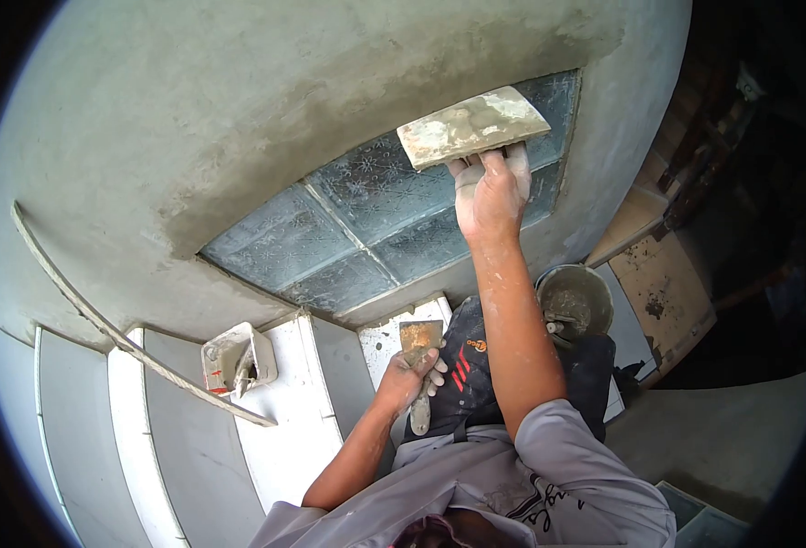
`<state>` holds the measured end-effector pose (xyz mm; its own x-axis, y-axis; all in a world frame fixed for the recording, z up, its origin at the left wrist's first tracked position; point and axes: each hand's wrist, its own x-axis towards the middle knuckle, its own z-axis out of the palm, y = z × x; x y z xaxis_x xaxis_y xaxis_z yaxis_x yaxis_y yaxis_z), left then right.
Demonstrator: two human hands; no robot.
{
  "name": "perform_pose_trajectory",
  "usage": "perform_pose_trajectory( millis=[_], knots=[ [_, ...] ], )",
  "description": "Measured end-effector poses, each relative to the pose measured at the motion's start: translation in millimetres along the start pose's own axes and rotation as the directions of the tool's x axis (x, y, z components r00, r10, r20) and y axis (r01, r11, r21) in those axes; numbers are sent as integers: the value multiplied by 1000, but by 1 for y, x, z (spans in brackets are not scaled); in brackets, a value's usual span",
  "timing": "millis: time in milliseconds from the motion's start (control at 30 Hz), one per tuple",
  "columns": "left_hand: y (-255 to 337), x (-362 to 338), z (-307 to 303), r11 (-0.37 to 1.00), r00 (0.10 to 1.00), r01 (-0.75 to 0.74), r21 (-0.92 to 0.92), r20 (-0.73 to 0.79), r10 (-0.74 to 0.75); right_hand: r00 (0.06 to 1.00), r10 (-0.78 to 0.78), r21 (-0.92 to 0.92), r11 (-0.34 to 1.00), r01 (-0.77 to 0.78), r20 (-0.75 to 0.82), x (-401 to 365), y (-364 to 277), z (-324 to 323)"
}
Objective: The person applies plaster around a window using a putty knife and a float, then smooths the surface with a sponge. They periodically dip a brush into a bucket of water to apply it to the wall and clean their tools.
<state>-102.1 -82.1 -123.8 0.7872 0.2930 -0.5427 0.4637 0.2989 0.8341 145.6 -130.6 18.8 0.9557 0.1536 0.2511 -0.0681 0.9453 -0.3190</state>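
Observation:
My right hand point(492, 192) is raised in front of the glass block window point(357, 219), its fingers wrapped round the underside of a flat, plaster-smeared trowel point(476, 126). The trowel's broad face is near the window's upper edge; whether it touches the wall I cannot tell. Lower down, over my lap, my left hand point(407, 382) grips a small putty knife point(420, 338) with a rusty, stained blade pointing up and its handle below my fingers. Damp grey plaster point(266, 164) surrounds the window.
A white container point(239, 359) with tools sits on the stairs point(284, 393) at left. One long curved strip point(102, 320) leans over the steps. Right of my knees stands a bucket point(576, 300) of grey mix, beside a spattered board point(663, 288).

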Motion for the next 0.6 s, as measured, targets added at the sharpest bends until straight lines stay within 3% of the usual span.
perform_pose_trajectory(
  millis=[600],
  knots=[
    [0,-22,-13,1000,1000,-7,14,21,7,995,81,1,997,-81,63,-69,70,45]
  ],
)
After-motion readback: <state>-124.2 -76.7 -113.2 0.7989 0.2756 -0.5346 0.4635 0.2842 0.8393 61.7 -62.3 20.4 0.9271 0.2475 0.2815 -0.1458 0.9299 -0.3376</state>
